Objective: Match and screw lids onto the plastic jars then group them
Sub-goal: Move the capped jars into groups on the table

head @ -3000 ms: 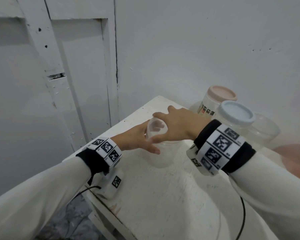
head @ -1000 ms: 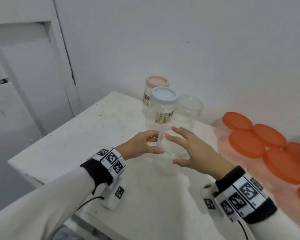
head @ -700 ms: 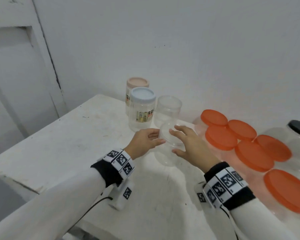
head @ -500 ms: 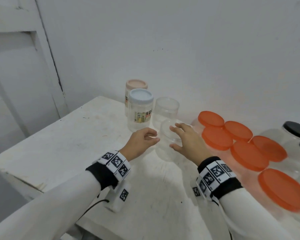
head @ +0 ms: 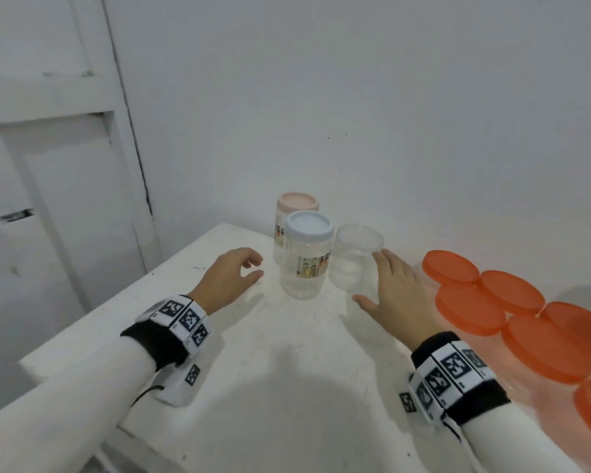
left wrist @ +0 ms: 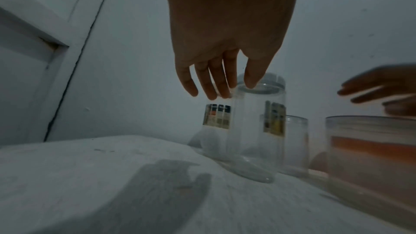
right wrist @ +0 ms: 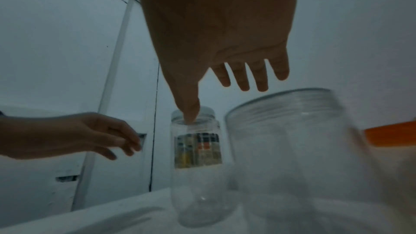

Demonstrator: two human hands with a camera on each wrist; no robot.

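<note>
Jars: two lidded (head: 307, 257), one open (head: 354, 259), six orange-lidded (head: 471, 310).

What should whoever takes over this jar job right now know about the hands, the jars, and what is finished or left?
Left hand: loosely curled, holding nothing, left of the blue-lidded clear plastic jar.
Right hand: open, fingers beside the clear plastic jar with a clear lid; contact unclear.
Behind the blue-lidded jar: the pink-lidded clear jar. These three stand grouped at the white table's far edge.
The orange-lidded clear jars cluster on the right.
Done: every jar in view is lidded.
Left: confirm the grouping; whether loose lids remain out of view cannot be told.
</note>
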